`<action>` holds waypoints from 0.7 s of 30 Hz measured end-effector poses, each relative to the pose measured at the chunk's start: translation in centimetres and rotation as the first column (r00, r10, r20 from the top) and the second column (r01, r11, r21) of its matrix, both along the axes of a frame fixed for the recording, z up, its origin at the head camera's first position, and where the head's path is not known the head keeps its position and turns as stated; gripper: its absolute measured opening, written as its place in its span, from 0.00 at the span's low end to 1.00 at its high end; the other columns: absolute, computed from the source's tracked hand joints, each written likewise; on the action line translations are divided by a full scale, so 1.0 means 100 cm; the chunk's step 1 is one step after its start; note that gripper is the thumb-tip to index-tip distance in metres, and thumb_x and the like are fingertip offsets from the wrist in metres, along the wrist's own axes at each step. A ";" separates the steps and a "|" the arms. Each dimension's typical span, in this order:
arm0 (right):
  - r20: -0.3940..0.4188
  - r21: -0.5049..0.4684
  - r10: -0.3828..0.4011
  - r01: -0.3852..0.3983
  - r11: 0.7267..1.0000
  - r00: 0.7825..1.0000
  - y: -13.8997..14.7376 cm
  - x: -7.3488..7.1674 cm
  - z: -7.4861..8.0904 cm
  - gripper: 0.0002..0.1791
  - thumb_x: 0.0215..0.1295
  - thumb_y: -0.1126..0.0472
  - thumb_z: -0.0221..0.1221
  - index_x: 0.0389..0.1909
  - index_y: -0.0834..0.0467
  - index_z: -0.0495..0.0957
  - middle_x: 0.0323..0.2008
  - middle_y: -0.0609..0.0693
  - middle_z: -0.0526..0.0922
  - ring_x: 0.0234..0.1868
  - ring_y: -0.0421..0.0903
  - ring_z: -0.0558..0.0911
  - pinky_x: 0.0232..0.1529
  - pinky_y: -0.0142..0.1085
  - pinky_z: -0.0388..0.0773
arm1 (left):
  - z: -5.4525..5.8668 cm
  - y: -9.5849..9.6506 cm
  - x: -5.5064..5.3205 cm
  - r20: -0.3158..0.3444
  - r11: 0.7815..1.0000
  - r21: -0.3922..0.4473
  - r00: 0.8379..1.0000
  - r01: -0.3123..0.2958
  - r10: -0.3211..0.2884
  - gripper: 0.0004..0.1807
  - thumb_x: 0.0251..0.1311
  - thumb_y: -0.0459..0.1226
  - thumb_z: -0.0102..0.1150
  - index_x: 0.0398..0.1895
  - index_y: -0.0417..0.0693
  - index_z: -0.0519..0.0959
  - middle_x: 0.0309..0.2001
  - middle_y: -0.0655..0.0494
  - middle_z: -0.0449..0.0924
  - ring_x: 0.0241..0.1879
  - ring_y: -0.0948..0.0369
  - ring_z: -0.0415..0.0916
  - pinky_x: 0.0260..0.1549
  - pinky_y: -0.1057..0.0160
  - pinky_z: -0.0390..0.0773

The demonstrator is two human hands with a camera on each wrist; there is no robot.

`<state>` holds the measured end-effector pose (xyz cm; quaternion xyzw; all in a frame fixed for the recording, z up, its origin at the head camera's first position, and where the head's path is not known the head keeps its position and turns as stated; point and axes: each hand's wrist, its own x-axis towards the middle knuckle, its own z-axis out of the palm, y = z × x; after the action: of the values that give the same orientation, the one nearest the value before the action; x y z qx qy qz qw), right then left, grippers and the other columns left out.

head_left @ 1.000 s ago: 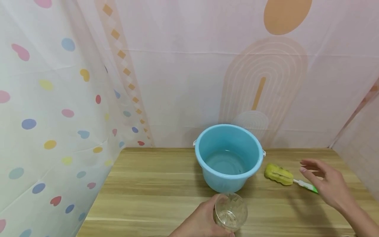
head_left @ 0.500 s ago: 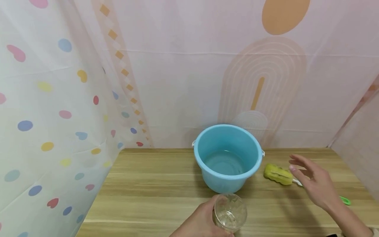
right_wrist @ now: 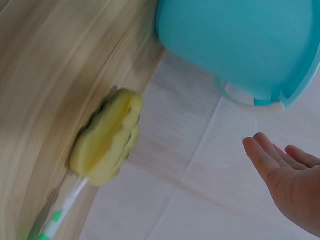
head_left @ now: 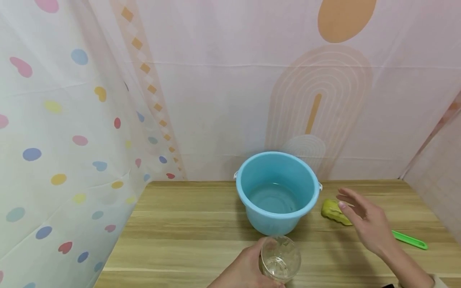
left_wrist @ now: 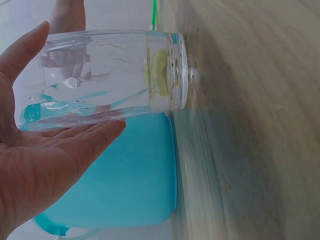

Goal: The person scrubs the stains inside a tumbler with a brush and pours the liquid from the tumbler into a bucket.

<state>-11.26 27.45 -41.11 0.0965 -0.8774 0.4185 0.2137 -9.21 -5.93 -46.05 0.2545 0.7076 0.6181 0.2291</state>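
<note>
My left hand [head_left: 243, 266] grips a clear drinking glass [head_left: 282, 256] at the front of the table, thumb and fingers on opposite sides of it. In the left wrist view the glass [left_wrist: 110, 75] stands with its thick base right at the tabletop. My right hand [head_left: 371, 228], fingers loosely bent and holding nothing, hovers over a sponge bottle brush [head_left: 333, 212], covering part of its handle in the head view. The yellow sponge head and the white-and-green handle of the brush [right_wrist: 105, 140] lie on the table in the right wrist view.
A light blue bucket [head_left: 268, 224] with a little water in it stands behind the glass, left of the brush. The wooden table [head_left: 173, 232] meets a patterned curtain [head_left: 216, 112] at the back, and a dotted curtain [head_left: 65, 160] hangs on the left.
My right hand has moved left across the brush, from its handle toward the sponge head, uncovering the green handle end. The left hand and the glass stay in place.
</note>
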 end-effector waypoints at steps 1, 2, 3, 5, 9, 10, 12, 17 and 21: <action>0.001 -0.006 0.002 -0.002 1.000 1.000 -0.003 0.000 -0.001 0.21 0.77 0.64 0.59 0.68 0.64 0.76 0.56 0.60 0.85 0.52 0.20 0.76 0.48 0.15 0.72 | 0.000 0.000 0.000 0.002 1.000 0.003 1.000 0.002 -0.002 0.43 0.48 0.36 0.84 0.68 0.60 0.73 0.62 0.63 0.78 0.62 0.61 0.74 0.62 0.62 0.73; 0.005 -0.013 0.005 -0.005 1.000 1.000 -0.005 -0.001 -0.001 0.21 0.77 0.65 0.59 0.67 0.63 0.77 0.56 0.59 0.86 0.52 0.20 0.77 0.48 0.15 0.72 | -0.001 0.000 0.000 0.003 1.000 0.005 1.000 0.003 -0.003 0.42 0.48 0.36 0.84 0.68 0.60 0.73 0.62 0.62 0.78 0.62 0.61 0.74 0.62 0.62 0.73; 0.009 -0.019 0.007 -0.006 1.000 1.000 -0.007 -0.001 -0.002 0.20 0.77 0.64 0.60 0.66 0.63 0.77 0.56 0.58 0.86 0.52 0.20 0.77 0.48 0.15 0.72 | -0.001 -0.001 0.000 0.007 1.000 0.004 1.000 0.002 -0.002 0.42 0.49 0.36 0.84 0.68 0.60 0.73 0.62 0.62 0.78 0.62 0.61 0.74 0.62 0.62 0.72; 0.023 -0.024 0.007 -0.006 1.000 1.000 -0.011 -0.001 -0.002 0.19 0.78 0.64 0.59 0.65 0.63 0.78 0.55 0.57 0.87 0.51 0.21 0.78 0.48 0.15 0.72 | -0.002 -0.001 0.000 0.030 1.000 0.008 1.000 0.000 -0.001 0.43 0.48 0.37 0.84 0.68 0.61 0.73 0.62 0.62 0.79 0.61 0.61 0.75 0.62 0.62 0.72; 0.051 -0.037 0.016 -0.014 0.999 0.999 -0.020 -0.002 -0.001 0.18 0.79 0.62 0.58 0.64 0.63 0.79 0.54 0.59 0.87 0.50 0.24 0.80 0.47 0.16 0.73 | -0.001 0.000 0.002 0.078 1.000 -0.003 0.997 -0.012 0.012 0.43 0.47 0.38 0.84 0.67 0.64 0.73 0.61 0.62 0.79 0.60 0.62 0.76 0.61 0.61 0.73; 0.056 -0.041 0.018 -0.016 0.999 0.998 -0.022 -0.003 -0.001 0.18 0.79 0.62 0.58 0.64 0.63 0.80 0.54 0.59 0.87 0.50 0.25 0.80 0.47 0.17 0.74 | -0.001 0.000 0.002 0.087 1.000 -0.008 0.996 -0.015 0.016 0.42 0.47 0.38 0.84 0.67 0.64 0.73 0.61 0.61 0.79 0.59 0.62 0.76 0.61 0.61 0.73; 0.067 -0.040 0.019 -0.016 0.999 0.998 -0.026 -0.004 0.001 0.18 0.79 0.60 0.58 0.63 0.63 0.81 0.54 0.59 0.87 0.51 0.26 0.80 0.47 0.18 0.75 | 0.000 0.000 0.002 0.100 1.000 -0.019 0.995 -0.021 0.023 0.42 0.47 0.38 0.85 0.67 0.65 0.73 0.61 0.62 0.79 0.59 0.62 0.76 0.60 0.61 0.73; 0.114 -0.038 -0.005 0.010 0.999 0.993 -0.036 -0.008 0.004 0.19 0.80 0.55 0.58 0.62 0.62 0.82 0.54 0.57 0.88 0.50 0.29 0.81 0.46 0.23 0.77 | 0.000 0.001 0.001 0.108 1.000 -0.018 0.994 -0.022 0.023 0.43 0.47 0.38 0.85 0.68 0.64 0.73 0.62 0.62 0.78 0.60 0.62 0.75 0.61 0.61 0.73; 0.149 -0.061 -0.017 0.026 0.998 0.989 -0.043 -0.012 0.004 0.21 0.80 0.52 0.58 0.61 0.64 0.83 0.49 0.58 0.89 0.42 0.36 0.85 0.40 0.30 0.82 | -0.001 0.000 0.000 0.079 0.999 -0.025 0.997 -0.023 0.025 0.44 0.47 0.39 0.85 0.69 0.62 0.73 0.62 0.63 0.78 0.61 0.63 0.75 0.61 0.62 0.73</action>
<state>-12.49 23.18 -40.68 0.0488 -0.8784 0.4493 0.1553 -9.16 -5.94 -46.17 0.2185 0.7083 0.6219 0.2527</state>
